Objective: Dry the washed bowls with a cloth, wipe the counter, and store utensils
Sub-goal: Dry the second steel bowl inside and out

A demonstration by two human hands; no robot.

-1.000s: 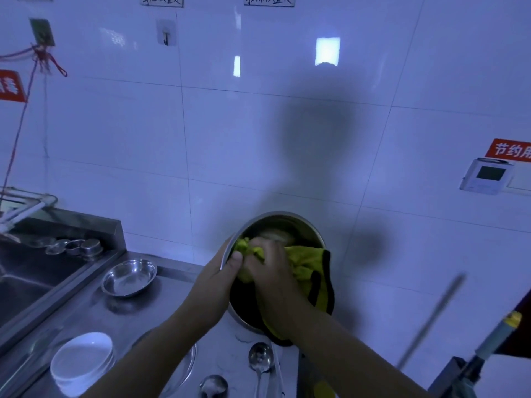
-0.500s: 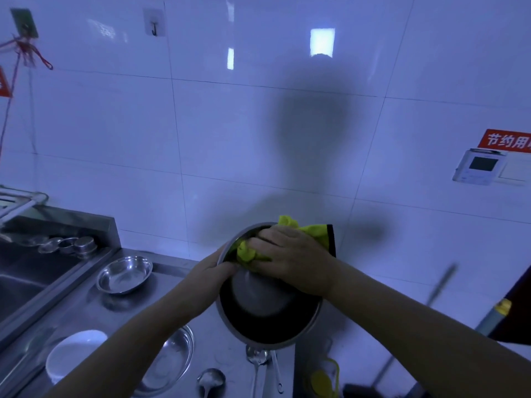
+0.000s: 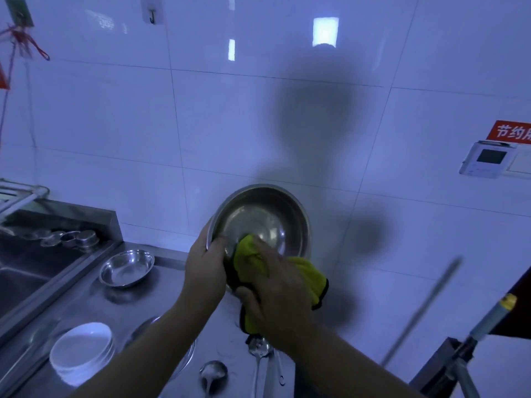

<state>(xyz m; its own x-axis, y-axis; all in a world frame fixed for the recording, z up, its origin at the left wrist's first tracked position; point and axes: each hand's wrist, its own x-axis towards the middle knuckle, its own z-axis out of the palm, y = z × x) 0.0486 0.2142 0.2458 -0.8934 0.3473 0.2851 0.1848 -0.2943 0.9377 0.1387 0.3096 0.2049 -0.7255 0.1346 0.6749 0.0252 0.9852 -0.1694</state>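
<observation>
Two hands share the work: my left hand point(image 3: 204, 262) grips the rim of the steel bowl point(image 3: 263, 218), held tilted above the worktop point(image 3: 138, 308) with its mouth toward me, while my right hand point(image 3: 277, 297) clutches the yellow cloth point(image 3: 309, 278) and presses it inside the bowl's lower edge. On the worktop lie a smaller steel bowl point(image 3: 126, 268), stacked white dishes point(image 3: 82, 350) and two spoons point(image 3: 212, 374).
</observation>
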